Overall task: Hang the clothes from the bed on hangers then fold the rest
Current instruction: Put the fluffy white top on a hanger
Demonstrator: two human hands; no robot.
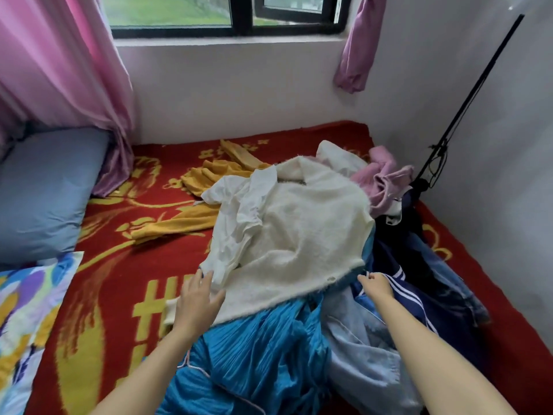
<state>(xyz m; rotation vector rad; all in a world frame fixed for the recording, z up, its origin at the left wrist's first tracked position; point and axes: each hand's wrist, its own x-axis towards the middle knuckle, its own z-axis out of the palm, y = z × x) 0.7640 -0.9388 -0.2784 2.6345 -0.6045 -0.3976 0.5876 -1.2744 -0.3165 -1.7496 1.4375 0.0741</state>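
A pile of clothes lies on the bed's red and yellow blanket (119,265). On top is a cream fuzzy sweater (305,232) with a white shirt (236,211) across its left side. Beneath them lie a bright blue pleated garment (263,348), a pale blue garment (359,348), a navy striped jacket (413,298), a pink garment (386,178) and a mustard yellow garment (206,175). My left hand (197,298) rests with spread fingers on the sweater's lower left edge. My right hand (377,284) has its fingers curled at the sweater's lower right hem; whether it grips the hem is unclear.
A grey-blue pillow (45,193) and a colourful patterned pillow (27,319) lie at the left. Pink curtains (59,70) hang by the window (227,16). A black rod (466,103) leans against the right wall. No hangers are in view.
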